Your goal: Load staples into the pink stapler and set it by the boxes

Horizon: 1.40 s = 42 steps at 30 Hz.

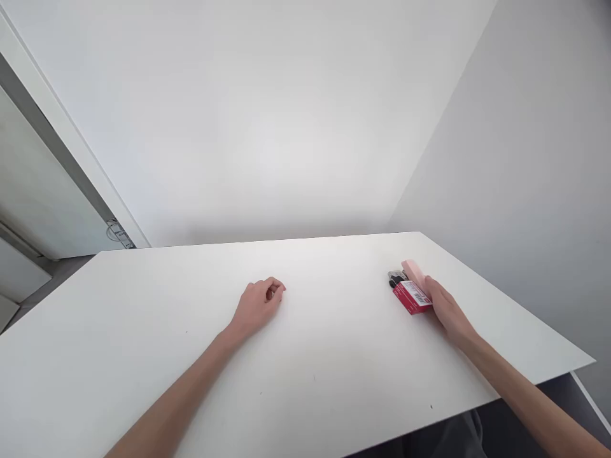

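Note:
My left hand (260, 303) rests on the white table (334, 356) left of the middle. Its fingers are curled in towards the thumb, and nothing shows between them. Over on the right, my right hand (445, 308) closes against a small red box (408, 299) with a white barcode label on top. A pale pink flat piece (413, 273) lies along the box's far side, by the fingertips. Just left of these sits a small black and silver item (396, 278), whose kind I cannot make out. Most of the right fingers are hidden behind the box and pink piece.
A white wall (277, 127) rises behind the table, and a grey wall (534, 159) runs along the right. At the far left there is a door frame (71, 133) with a metal strike plate (121, 235). The table's front edge drops to a dark area.

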### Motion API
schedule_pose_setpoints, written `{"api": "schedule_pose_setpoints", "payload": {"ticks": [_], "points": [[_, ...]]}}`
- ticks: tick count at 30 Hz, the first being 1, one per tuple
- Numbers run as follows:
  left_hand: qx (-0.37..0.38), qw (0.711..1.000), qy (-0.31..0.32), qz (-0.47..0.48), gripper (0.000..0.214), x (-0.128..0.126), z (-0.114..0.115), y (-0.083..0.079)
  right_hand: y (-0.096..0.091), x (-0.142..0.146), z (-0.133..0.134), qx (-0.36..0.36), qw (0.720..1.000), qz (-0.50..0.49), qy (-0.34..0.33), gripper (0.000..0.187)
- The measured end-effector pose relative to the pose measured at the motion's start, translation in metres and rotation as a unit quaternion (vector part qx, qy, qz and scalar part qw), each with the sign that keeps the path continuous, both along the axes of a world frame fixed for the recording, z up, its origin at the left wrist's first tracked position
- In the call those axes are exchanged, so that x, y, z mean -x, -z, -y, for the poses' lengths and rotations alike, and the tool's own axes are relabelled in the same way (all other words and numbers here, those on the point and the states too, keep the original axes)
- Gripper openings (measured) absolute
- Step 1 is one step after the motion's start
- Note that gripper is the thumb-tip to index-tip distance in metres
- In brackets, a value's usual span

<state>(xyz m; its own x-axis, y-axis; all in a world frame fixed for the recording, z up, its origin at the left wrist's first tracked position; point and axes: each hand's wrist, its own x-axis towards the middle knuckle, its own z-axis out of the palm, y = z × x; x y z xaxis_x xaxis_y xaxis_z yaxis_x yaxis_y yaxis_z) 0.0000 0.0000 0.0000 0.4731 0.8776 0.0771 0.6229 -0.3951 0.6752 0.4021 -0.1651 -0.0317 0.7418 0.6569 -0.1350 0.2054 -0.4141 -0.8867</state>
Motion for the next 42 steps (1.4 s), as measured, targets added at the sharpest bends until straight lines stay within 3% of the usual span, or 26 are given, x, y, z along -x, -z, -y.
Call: {"api": "schedule_pose_setpoints", "payload": {"ticks": [6, 9, 12, 14, 19, 22, 27, 33, 42], "points": [[-0.01, 1.0, 0.002, -0.006, 0.031, -0.001, 0.005, -0.001, -0.006, 0.062, -0.014, -0.031, 0.998, -0.037, -0.046, 0.07], [-0.032, 0.999, 0.039, 0.009, 0.031, -0.005, 0.017, -0.001, -0.011, 0.102, -0.021, -0.045, 0.994, -0.068, -0.069, 0.075], [-0.053, 0.995, 0.083, 0.023, 0.031, -0.012, 0.032, -0.001, -0.019, 0.142, -0.027, -0.074, 0.983, -0.094, -0.138, 0.076], [-0.053, 0.994, 0.097, 0.024, 0.045, -0.016, 0.041, 0.001, -0.025, 0.167, -0.029, -0.084, 0.972, -0.111, -0.189, 0.072], [-0.034, 0.993, 0.111, 0.03, 0.102, -0.018, 0.05, 0.008, -0.03, 0.206, -0.034, -0.114, 0.938, -0.129, -0.302, 0.067], [-0.038, 0.993, 0.106, 0.021, 0.11, -0.017, 0.047, 0.011, -0.025, 0.207, -0.043, -0.118, 0.941, -0.123, -0.293, 0.064], [-0.047, 0.995, 0.086, 0.023, 0.101, -0.016, 0.043, 0.013, -0.016, 0.187, -0.081, -0.119, 0.961, -0.093, -0.233, 0.061], [-0.057, 0.995, 0.085, 0.01, 0.092, -0.017, 0.041, 0.012, -0.016, 0.174, -0.119, -0.147, 0.926, -0.07, -0.34, 0.055], [-0.068, 0.994, 0.088, -0.005, 0.089, -0.019, 0.036, 0.012, -0.015, 0.171, -0.118, -0.15, 0.907, -0.091, -0.383, 0.051]]}}
